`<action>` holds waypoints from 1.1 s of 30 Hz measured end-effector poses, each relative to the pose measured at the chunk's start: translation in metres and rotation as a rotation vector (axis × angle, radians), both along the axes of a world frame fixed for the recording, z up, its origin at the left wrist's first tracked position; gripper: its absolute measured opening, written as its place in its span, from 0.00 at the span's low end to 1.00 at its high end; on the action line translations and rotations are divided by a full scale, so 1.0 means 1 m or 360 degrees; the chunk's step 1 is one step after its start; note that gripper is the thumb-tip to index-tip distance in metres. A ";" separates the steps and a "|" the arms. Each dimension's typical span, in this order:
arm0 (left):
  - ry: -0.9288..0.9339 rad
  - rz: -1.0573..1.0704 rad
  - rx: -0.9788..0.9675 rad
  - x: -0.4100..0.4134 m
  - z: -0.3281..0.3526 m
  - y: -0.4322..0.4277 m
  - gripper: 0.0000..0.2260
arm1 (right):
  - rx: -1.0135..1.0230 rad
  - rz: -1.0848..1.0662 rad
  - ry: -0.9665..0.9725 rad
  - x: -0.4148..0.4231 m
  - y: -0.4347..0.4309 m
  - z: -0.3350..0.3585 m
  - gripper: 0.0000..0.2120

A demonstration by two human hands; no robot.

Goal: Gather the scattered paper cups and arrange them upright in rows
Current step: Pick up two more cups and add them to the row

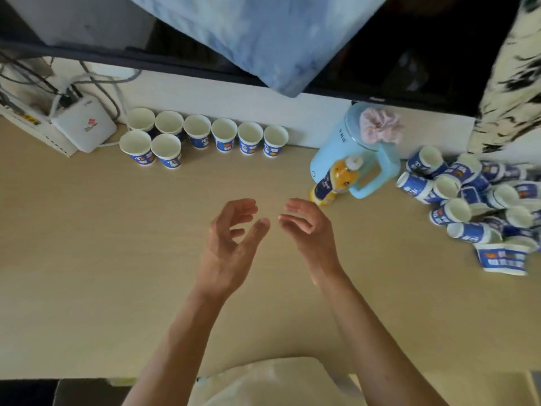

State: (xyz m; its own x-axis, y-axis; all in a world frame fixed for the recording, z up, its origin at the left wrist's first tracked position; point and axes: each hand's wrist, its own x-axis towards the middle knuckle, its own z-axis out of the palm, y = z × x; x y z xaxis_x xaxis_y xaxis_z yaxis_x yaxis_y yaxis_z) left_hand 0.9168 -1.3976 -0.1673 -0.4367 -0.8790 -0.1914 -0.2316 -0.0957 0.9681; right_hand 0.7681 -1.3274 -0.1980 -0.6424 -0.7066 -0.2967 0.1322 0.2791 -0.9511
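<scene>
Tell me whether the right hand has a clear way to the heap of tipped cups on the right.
Probably yes. The right hand is empty and open, and only bare table lies between it and the heap of cups. The blue jug and yellow bottle stand farther back, off that line.

White router box (85, 130) with cables far left; blue jug (355, 150), pink scrunchie (379, 126) on lid; yellow bottle (336, 180) touching jug.
</scene>
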 end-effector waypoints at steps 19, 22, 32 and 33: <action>0.0057 -0.0275 -0.0003 -0.234 0.029 0.221 0.12 | 0.0022 -0.0606 0.0028 -0.263 0.243 -0.023 0.12; 0.0032 -0.0356 -0.0023 -0.254 0.035 0.234 0.08 | 0.0149 -0.0652 0.0161 -0.292 0.259 -0.041 0.13; 0.0028 -0.0291 -0.0044 -0.265 0.043 0.258 0.12 | 0.0896 0.0181 0.1079 -0.369 0.232 -0.104 0.22; 0.0024 -0.0279 -0.0048 -0.263 0.043 0.260 0.12 | 0.0932 0.0233 0.1127 -0.373 0.230 -0.107 0.21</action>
